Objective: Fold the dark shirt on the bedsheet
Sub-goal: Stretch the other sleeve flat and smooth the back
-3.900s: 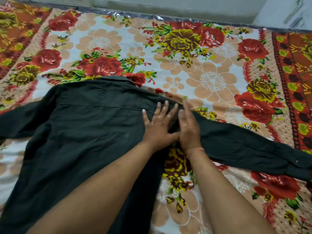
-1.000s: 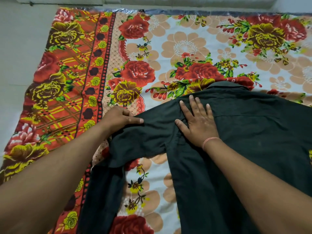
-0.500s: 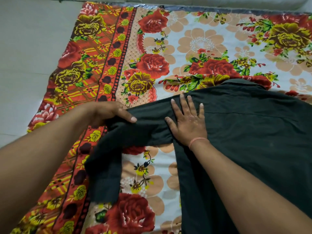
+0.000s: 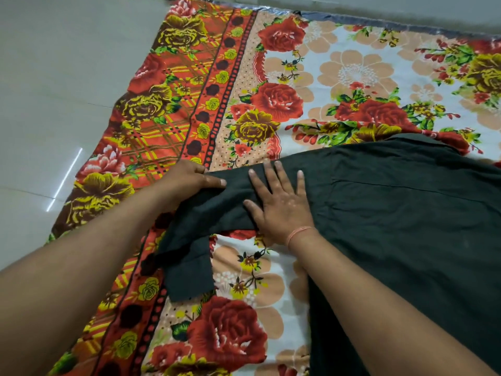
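Note:
The dark shirt (image 4: 393, 213) lies back-up on the floral bedsheet (image 4: 339, 74), filling the right half of the view, its collar at the far edge. My right hand (image 4: 279, 202) presses flat with spread fingers on the shirt's left shoulder, where the sleeve joins the body. My left hand (image 4: 187, 180) grips the upper part of the left sleeve (image 4: 189, 253), thumb on top. The sleeve bends at my left hand and hangs back toward me, its cuff end lying on the sheet's red border.
Pale tiled floor (image 4: 48, 90) lies beyond the sheet's left edge. The sheet's far edge (image 4: 379, 20) meets the floor by a wall base. Both my forearms cross the lower part of the view.
My left hand has pulled the sleeve's upper part in toward the shoulder, so the sleeve bunches and bends more. My right hand stays pressed on the shoulder. Earlier, both hands were at the other sleeve.

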